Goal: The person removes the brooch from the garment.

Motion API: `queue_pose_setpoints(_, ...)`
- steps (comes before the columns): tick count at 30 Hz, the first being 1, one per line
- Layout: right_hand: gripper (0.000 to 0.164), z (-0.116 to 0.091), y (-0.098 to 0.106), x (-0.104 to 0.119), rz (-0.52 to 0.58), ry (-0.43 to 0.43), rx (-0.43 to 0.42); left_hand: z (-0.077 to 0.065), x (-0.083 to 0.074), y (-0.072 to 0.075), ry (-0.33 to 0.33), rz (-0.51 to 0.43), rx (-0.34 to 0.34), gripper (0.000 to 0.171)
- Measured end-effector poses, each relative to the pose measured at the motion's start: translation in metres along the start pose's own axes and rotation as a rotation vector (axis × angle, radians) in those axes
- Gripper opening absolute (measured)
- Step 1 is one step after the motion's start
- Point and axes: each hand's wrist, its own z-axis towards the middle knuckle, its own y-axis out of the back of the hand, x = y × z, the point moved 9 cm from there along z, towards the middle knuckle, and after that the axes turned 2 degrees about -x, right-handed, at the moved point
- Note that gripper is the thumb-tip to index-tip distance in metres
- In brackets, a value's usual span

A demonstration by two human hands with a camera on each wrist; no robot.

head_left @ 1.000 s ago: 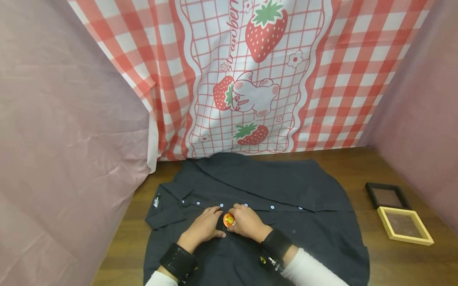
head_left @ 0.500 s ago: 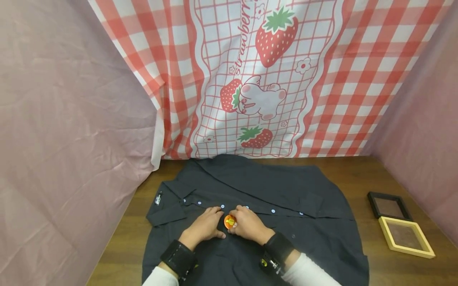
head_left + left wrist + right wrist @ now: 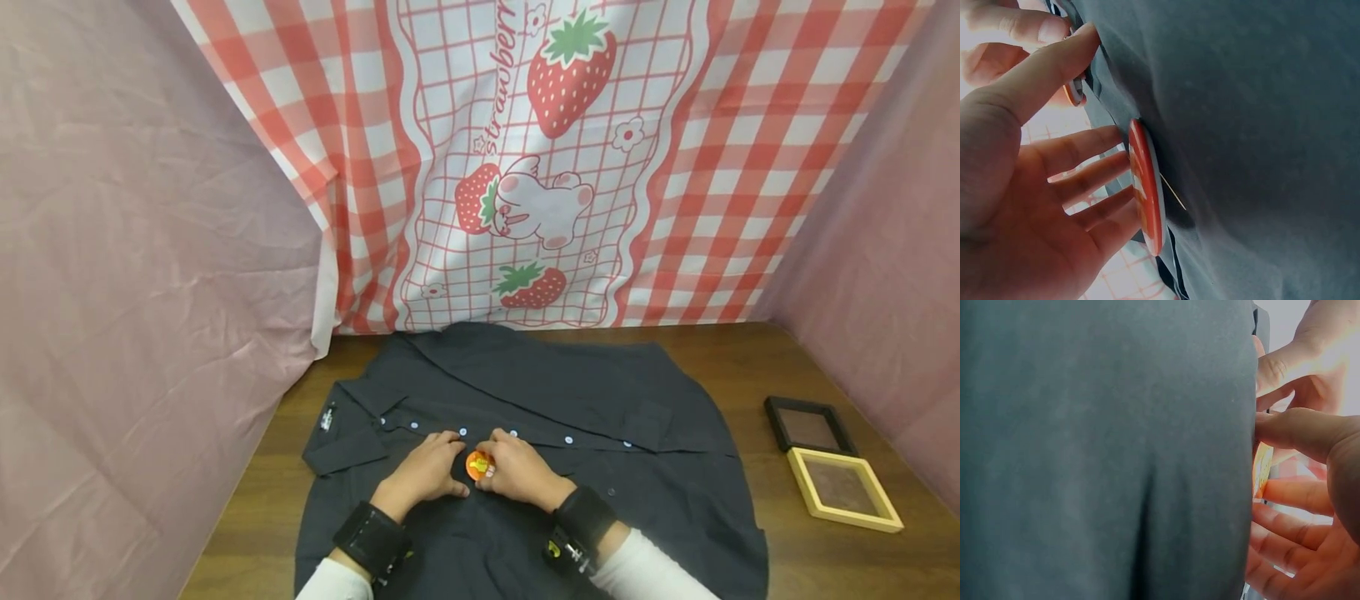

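Observation:
A dark button-up shirt (image 3: 585,379) lies spread on the wooden table, with a row of pale buttons. My right hand (image 3: 519,468) pinches a round orange pin badge (image 3: 478,465) with a yellow figure against the cloth. To its left, my left hand (image 3: 424,472) rests on the shirt, thumb spread from its fingers. In the left wrist view its fairly straight fingertips touch a second, red badge (image 3: 1146,187), hidden in the head view. A thin pin needle (image 3: 1174,192) sticks out behind that badge; whether it pierces cloth cannot be told. The right wrist view is mostly shirt fabric (image 3: 1097,437).
At the right lie a black frame (image 3: 810,427) and a pale yellow frame (image 3: 843,487), touching. A strawberry-print checked cloth (image 3: 517,175) hangs behind the table (image 3: 720,350). Pink drapes (image 3: 150,292) flank it on both sides.
Only the head view shifts slightly. Both hands and the orange badge keep their places on the shirt.

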Motion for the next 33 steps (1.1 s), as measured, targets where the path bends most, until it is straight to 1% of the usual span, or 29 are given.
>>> queue_pose_setpoints(5, 0.045, 0.0005, -0.0004, 0.0000, 0.036, 0.003, 0.018, -0.0010, 0.0007, 0.0021, 0.000, -0.005, -0.013, 0.070)
queue_pose_setpoints(12, 0.044, -0.0005, 0.0018, 0.0021, 0.051, 0.016, 0.035, -0.0006, 0.0012, 0.0016, 0.018, -0.013, -0.002, 0.069)
queue_pose_setpoints(16, 0.043, -0.0017, 0.0025, 0.0035, 0.065, 0.027, 0.034, -0.0004, 0.0009, 0.0012, 0.015, -0.001, 0.000, 0.069)
queue_pose_setpoints(22, 0.042, -0.0038, 0.0039, 0.0026, 0.052, 0.051, 0.020, 0.0000, 0.0001, 0.0013, 0.015, 0.008, -0.001, 0.069)
queue_pose_setpoints(28, 0.041, -0.0071, 0.0047, -0.0020, 0.071, 0.038, 0.032, 0.0029, -0.0033, 0.0014, 0.008, 0.008, 0.005, 0.068)
queue_pose_setpoints(33, 0.041, -0.0085, 0.0057, -0.0022, 0.074, 0.040, 0.035, 0.0023, -0.0017, -0.0007, 0.018, -0.003, 0.014, 0.068)
